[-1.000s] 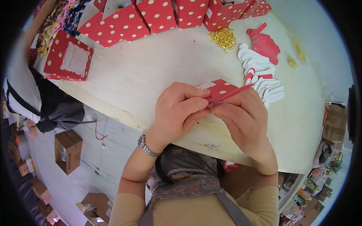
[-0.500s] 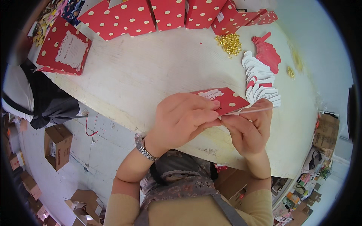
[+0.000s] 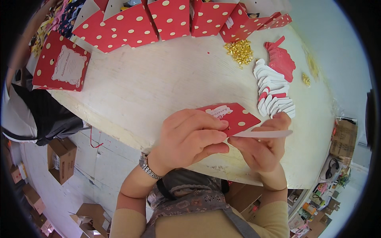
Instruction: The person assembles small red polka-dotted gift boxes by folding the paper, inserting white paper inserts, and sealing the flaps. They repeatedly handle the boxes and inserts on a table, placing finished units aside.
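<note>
Before me on the table a red box with cream dots and a white label point(image 3: 240, 118) shows its top face. My left hand point(image 3: 186, 137) is closed on its near edge, thumb and fingers pinching there. My right hand point(image 3: 262, 148) is closed at the box's near corner, its fingertips almost meeting the left ones. It pinches a thin pale card tag point(image 3: 268, 134), seen nearly edge-on and pointing right. Whether a fastener sits between the fingertips is hidden. Past my right hand lie a fanned row of white tags point(image 3: 274, 85) and a pile of red tags point(image 3: 281, 61).
Red dotted boxes point(image 3: 170, 18) stand along the far side, another box point(image 3: 63, 63) at the left. Small gold fasteners point(image 3: 239, 52) lie heaped near the tags. A person in dark clothing point(image 3: 51, 115) is at the left. Cardboard cartons point(image 3: 61, 158) stand on the floor.
The pale tag in my right hand has tilted and now shows more of its flat side. Both hands and the dotted box sit slightly lower in view.
</note>
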Demonstrator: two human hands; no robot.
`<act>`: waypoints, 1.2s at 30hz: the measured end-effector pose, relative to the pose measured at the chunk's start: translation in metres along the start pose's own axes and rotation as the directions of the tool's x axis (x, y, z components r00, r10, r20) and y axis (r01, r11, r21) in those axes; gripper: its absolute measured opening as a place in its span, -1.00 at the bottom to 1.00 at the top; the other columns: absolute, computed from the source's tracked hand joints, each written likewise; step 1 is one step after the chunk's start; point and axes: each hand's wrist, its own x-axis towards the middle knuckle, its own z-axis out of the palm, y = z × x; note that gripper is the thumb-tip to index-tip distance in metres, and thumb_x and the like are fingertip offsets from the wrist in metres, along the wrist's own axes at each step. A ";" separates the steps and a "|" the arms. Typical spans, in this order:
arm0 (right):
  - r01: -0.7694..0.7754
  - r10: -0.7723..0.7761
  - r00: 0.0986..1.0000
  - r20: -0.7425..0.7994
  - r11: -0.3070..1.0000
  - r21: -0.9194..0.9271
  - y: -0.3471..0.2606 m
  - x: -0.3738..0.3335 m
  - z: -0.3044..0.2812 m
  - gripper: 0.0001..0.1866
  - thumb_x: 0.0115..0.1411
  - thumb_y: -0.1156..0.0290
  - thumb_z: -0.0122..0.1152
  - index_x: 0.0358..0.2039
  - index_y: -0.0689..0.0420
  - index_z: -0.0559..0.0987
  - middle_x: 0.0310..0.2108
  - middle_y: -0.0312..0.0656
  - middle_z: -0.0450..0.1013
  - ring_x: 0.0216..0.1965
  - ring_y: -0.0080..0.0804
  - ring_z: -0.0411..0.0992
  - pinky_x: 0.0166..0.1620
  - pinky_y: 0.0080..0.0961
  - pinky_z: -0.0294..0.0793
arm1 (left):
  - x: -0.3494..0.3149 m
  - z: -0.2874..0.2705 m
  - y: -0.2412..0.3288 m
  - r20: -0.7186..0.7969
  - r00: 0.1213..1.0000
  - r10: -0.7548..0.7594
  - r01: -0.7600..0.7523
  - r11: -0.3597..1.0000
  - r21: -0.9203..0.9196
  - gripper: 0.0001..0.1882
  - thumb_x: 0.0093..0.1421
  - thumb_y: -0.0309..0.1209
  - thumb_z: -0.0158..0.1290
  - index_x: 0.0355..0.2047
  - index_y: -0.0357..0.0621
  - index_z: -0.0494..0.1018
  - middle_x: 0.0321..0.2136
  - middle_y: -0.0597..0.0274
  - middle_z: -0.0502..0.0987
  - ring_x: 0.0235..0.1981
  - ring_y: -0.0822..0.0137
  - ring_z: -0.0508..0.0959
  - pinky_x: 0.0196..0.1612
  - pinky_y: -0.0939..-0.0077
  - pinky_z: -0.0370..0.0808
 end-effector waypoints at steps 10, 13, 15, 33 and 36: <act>0.026 0.022 0.994 -0.104 0.895 0.446 0.031 0.009 0.025 -0.72 -0.17 0.43 0.42 -0.41 0.11 0.53 -0.42 -0.26 0.47 -0.38 -0.26 0.41 -0.29 -0.41 0.34 | 0.015 -0.019 0.033 0.166 0.914 -0.371 0.366 0.929 0.061 -0.70 -0.07 -0.45 0.28 -0.29 -0.07 0.49 -0.44 0.27 0.57 -0.52 0.35 0.55 -0.45 0.49 0.49; 0.003 0.028 0.998 -0.050 0.848 0.529 0.036 0.018 0.025 -0.76 -0.13 0.45 0.40 -0.42 0.11 0.53 -0.44 -0.26 0.46 -0.40 -0.27 0.42 -0.29 -0.40 0.35 | 0.048 -0.037 0.041 0.207 0.959 0.192 -0.277 0.788 0.550 -0.67 -0.03 -0.48 0.20 -0.19 -0.04 0.50 -0.38 0.36 0.55 -0.46 0.41 0.52 -0.38 0.49 0.51; 0.011 0.049 0.995 -0.091 0.824 0.566 0.037 0.016 0.026 -0.77 -0.12 0.44 0.40 -0.43 0.10 0.53 -0.45 -0.28 0.46 -0.40 -0.29 0.42 -0.29 -0.40 0.36 | 0.064 -0.035 0.038 0.370 0.836 0.405 -0.548 0.583 0.600 -0.73 -0.05 -0.42 0.26 -0.27 0.01 0.55 -0.27 0.35 0.52 -0.33 0.32 0.48 -0.29 0.39 0.48; 0.146 0.203 0.904 -0.375 0.680 0.719 0.025 -0.006 0.060 -0.75 -0.06 0.32 0.37 -0.52 0.09 0.43 -0.54 -0.31 0.39 -0.50 -0.37 0.34 -0.36 -0.48 0.32 | 0.063 -0.032 0.053 0.216 0.649 -0.730 0.730 0.677 0.093 -0.87 0.06 -0.68 0.14 -0.34 -0.41 0.53 -0.36 0.05 0.59 -0.35 0.34 0.59 -0.28 0.58 0.53; 0.136 0.225 0.899 -0.375 0.670 0.729 0.026 -0.005 0.061 -0.75 -0.07 0.35 0.42 -0.52 0.09 0.46 -0.52 -0.33 0.43 -0.53 -0.40 0.35 -0.41 -0.50 0.31 | 0.057 -0.034 0.049 0.222 0.713 -0.665 0.686 0.727 -0.022 -0.85 0.07 -0.59 0.19 -0.33 -0.40 0.52 -0.37 0.02 0.59 -0.34 0.31 0.59 -0.26 0.53 0.53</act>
